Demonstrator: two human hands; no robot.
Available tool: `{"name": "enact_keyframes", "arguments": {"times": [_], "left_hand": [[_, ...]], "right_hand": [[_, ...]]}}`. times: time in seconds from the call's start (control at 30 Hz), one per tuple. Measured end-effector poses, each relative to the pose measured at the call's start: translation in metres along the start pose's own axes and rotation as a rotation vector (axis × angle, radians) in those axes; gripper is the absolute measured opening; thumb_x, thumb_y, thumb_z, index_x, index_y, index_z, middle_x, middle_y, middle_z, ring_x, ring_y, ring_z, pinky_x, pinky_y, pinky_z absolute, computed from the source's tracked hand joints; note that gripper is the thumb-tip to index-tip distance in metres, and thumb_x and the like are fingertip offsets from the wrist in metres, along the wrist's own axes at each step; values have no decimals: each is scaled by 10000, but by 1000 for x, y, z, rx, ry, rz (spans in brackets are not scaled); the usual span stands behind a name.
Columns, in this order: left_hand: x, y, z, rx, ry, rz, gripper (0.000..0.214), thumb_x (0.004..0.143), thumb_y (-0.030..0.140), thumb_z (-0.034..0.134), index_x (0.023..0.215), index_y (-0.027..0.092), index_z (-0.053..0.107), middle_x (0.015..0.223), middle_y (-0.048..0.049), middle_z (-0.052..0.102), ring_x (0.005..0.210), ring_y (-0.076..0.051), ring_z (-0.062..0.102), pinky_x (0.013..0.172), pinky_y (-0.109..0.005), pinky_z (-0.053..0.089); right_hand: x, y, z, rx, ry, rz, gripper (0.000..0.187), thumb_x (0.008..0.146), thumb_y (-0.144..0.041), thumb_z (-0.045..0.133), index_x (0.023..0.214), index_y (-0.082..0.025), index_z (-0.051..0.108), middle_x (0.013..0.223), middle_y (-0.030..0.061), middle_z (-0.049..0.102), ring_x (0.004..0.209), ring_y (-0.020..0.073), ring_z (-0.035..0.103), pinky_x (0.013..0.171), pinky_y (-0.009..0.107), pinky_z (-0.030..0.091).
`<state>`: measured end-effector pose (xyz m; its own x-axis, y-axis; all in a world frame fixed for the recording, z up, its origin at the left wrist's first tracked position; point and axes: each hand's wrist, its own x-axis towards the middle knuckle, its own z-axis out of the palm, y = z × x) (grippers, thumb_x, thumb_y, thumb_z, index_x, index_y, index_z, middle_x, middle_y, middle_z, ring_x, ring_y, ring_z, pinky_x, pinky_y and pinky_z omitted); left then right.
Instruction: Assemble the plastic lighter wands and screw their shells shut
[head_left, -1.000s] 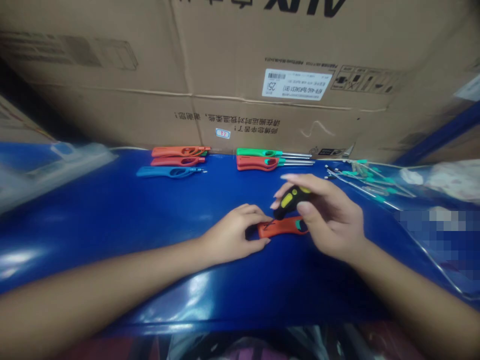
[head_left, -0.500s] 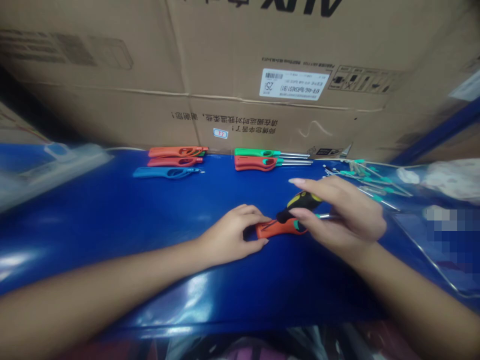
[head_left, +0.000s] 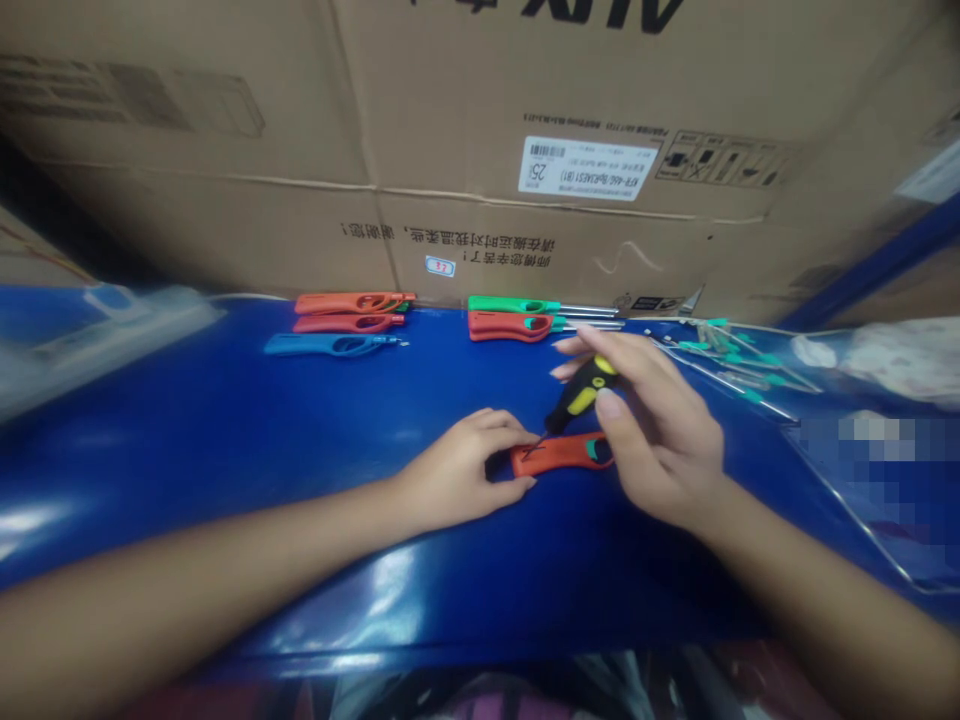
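Observation:
An orange gas lighter (head_left: 555, 456) with a green trigger lies flat on the blue table. My left hand (head_left: 480, 465) pinches its handle end between thumb and fingers. In my right hand (head_left: 660, 430) is a black and yellow screwdriver (head_left: 579, 395), tilted, with its handle between thumb and fingers. Its tip meets the lighter's handle near my left fingertips. My right hand hides the lighter's front end and metal tube.
Behind are green (head_left: 510, 305) and red lighters (head_left: 506, 327) with metal tubes. Orange (head_left: 337, 303), red (head_left: 337, 324) and blue lighter bodies (head_left: 322, 345) lie left of them. Loose tubes and green parts (head_left: 742, 355) sit at right. A large cardboard box (head_left: 450, 120) stands at the back.
My right hand has shifted left and slightly up, and the screwdriver now stands steeper over the lighter. My left hand and the lighter have stayed in place.

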<state>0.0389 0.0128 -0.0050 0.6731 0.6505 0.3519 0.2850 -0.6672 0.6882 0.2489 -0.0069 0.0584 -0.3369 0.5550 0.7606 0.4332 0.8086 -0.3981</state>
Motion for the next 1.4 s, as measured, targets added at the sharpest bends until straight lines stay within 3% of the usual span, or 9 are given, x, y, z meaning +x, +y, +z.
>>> {"name": "enact_keyframes", "arguments": {"times": [0.1, 0.2, 0.37, 0.57, 0.8, 1.0, 1.13, 1.3, 1.4], "left_hand": [[0, 0, 0, 4, 9, 7, 301, 827, 216, 739, 1119, 158, 695, 1062, -66, 689, 1000, -206, 640, 948, -352, 515], [0, 0, 0, 9, -4, -2, 313, 837, 209, 727, 1144, 166, 692, 1046, -61, 689, 989, -204, 640, 944, -358, 516], [0, 0, 0, 2, 7, 3, 306, 819, 199, 746, 1118, 158, 696, 1051, -65, 688, 994, -205, 636, 948, -353, 517], [0, 0, 0, 23, -3, 6, 300, 837, 207, 725, 1133, 172, 698, 1027, -53, 686, 981, -202, 644, 932, -350, 521], [0, -1, 1, 10, 6, 7, 290, 829, 210, 737, 1115, 178, 698, 1074, -60, 687, 1025, -213, 632, 953, -358, 510], [0, 1, 0, 15, -2, 3, 195, 827, 180, 729, 1021, 178, 708, 997, -37, 680, 952, -191, 631, 905, -333, 511], [0, 0, 0, 11, 6, 9, 244, 832, 203, 734, 1072, 174, 704, 1031, -50, 684, 983, -203, 632, 923, -347, 511], [0, 0, 0, 22, -13, -13, 270, 833, 202, 734, 1098, 161, 700, 1042, -61, 684, 981, -206, 637, 927, -355, 517], [0, 0, 0, 40, -8, -3, 280, 846, 225, 728, 1116, 158, 693, 1052, -66, 684, 980, -209, 641, 933, -367, 516]], "right_hand": [[0, 1, 3, 128, -10, 58, 452, 942, -179, 597, 1373, -315, 582, 1066, 58, 706, 913, 224, 677, 783, 410, 592], [-1, 4, 2, -2, 81, -64, 484, 832, -173, 753, 1286, -312, 655, 903, 27, 702, 809, 210, 642, 745, 384, 579], [-3, 2, 1, 180, -70, 73, 546, 977, -135, 500, 1497, -293, 453, 1224, 89, 675, 1017, 217, 675, 874, 424, 586], [0, 0, 1, 51, 15, -62, 476, 852, -161, 733, 1304, -283, 645, 958, 47, 706, 837, 197, 646, 750, 358, 583], [3, -5, -6, 209, -167, 6, 491, 966, -119, 538, 1433, -270, 537, 1193, 83, 687, 1042, 210, 663, 901, 398, 571], [4, -5, -5, -59, -48, -224, 503, 883, -128, 689, 1371, -223, 610, 1029, 92, 696, 908, 189, 647, 799, 316, 578], [3, -8, -3, 96, -144, -84, 553, 956, -91, 502, 1487, -241, 473, 1287, 118, 648, 1095, 230, 643, 908, 419, 569], [4, -3, -2, -7, 25, -150, 448, 848, -142, 737, 1276, -259, 673, 958, 61, 710, 826, 189, 631, 725, 330, 573], [5, -1, -3, -3, -15, -144, 475, 913, -171, 651, 1381, -239, 599, 1084, 92, 704, 918, 208, 645, 799, 361, 576]]}}
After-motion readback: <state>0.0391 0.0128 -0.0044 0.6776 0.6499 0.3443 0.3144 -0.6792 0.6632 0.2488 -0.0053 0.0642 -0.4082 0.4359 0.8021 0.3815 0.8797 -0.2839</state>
